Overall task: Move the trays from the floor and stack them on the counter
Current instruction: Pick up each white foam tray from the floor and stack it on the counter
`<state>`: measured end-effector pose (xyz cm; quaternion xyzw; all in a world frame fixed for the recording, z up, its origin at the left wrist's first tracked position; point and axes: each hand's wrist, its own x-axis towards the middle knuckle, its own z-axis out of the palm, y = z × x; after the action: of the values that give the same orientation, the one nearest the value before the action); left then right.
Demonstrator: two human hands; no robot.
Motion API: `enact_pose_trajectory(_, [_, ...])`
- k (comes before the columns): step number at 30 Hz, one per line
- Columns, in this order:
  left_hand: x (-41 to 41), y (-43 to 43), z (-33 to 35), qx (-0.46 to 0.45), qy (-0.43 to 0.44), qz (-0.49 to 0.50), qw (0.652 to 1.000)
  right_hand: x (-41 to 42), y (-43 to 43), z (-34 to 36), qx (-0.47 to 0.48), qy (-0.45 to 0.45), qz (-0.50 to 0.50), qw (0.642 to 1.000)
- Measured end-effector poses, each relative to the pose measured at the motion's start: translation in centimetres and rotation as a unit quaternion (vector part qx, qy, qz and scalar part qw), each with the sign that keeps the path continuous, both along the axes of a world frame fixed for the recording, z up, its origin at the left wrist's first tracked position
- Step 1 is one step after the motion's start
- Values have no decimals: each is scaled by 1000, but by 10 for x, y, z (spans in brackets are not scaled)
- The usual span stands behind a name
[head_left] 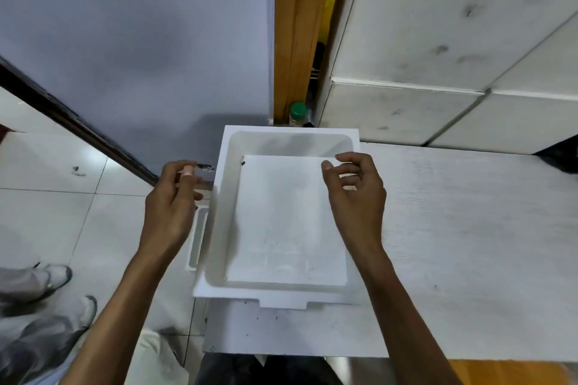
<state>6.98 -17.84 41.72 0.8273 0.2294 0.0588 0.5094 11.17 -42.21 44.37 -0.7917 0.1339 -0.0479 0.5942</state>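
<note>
A white foam tray (283, 219) lies flat on the left end of the white counter (469, 244), its left rim overhanging the counter's edge. My left hand (170, 206) hovers just left of the tray, fingers apart, holding nothing. Above the tray's right rim is my right hand (356, 197), fingers loosely curled and empty, just clear of the foam. Below the left hand, on the floor, part of another white tray (197, 237) shows, mostly hidden by the counter tray.
A bottle with a green cap (297, 112) stands behind the tray by a wooden door frame (297, 34). White tiled wall (453, 40) runs behind the counter. Another person's legs and shoes (47, 297) stand on the tiled floor at lower left.
</note>
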Motion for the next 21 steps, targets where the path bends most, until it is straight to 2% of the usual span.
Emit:
enact_pose_trajectory(12, [-47,64,-4,-49,-6,61,997,-25,98,2,15,-11,73,997])
enact_pose_trajectory(21, [-53,143,-23,-65,14,93,993,-42,209,-32,37,1,111,993])
